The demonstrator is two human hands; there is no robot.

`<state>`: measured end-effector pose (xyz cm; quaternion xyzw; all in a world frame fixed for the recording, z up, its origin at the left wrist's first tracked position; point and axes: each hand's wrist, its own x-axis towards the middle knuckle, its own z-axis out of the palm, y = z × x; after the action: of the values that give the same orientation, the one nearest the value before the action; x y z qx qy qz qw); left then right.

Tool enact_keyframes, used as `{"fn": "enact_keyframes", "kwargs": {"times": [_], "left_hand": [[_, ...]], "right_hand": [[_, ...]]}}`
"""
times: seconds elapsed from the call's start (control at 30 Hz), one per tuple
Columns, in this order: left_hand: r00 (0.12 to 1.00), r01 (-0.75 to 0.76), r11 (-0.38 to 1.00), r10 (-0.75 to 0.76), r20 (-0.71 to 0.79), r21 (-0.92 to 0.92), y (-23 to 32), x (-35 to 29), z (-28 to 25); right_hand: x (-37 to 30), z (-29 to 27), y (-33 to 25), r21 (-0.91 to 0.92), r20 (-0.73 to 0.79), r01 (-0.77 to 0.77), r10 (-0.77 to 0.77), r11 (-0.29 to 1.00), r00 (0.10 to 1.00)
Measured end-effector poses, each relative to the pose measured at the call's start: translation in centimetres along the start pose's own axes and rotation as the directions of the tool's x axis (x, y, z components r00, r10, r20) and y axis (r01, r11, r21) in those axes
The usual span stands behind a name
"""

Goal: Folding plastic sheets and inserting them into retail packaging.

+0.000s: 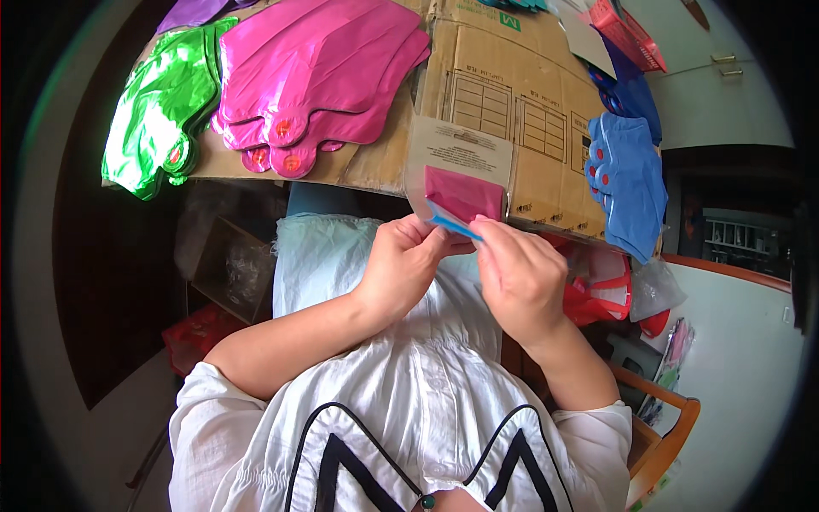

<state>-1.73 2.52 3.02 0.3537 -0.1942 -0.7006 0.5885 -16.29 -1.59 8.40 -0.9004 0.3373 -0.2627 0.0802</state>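
Observation:
At the table's front edge I hold a clear plastic bag (465,145) with printed text at its far end and a folded pink foil piece (465,194) inside. My left hand (401,263) pinches the bag's near end, fingers closed. A folded light-blue piece (454,224) shows at the bag's mouth, between both hands. My right hand (522,277) is closed on the blue piece's right end with thumb and fingertips. Left of the bag lies a stack of flat pink foil balloons (316,64), with flat green foil balloons (158,107) beside it.
Flattened cardboard (525,77) covers the table. Flat blue foil balloons (631,171) hang over its right edge, and a red plastic basket (627,34) stands at the back right. Below the table are an open cardboard box (230,269) and red bags (597,282). A wooden chair (674,427) is at my right.

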Motion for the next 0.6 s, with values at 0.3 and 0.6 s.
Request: {"fn": "enact_keyframes", "kwargs": {"times": [0.3, 0.6], "left_hand": [[1.0, 0.003, 0.997, -0.003, 0.0, 0.083, -0.4, -0.6, -0.5], [0.997, 0.049, 0.998, -0.046, 0.057, -0.05, 0.0, -1.1, -1.5]], "right_hand": [[-0.9, 2.1, 1.0, -0.32, -0.003, 0.247, -0.262, 0.915, 0.965], [-0.7, 2.1, 1.4, -0.368, 0.013, 0.3, -0.317, 0.88, 0.948]]}}
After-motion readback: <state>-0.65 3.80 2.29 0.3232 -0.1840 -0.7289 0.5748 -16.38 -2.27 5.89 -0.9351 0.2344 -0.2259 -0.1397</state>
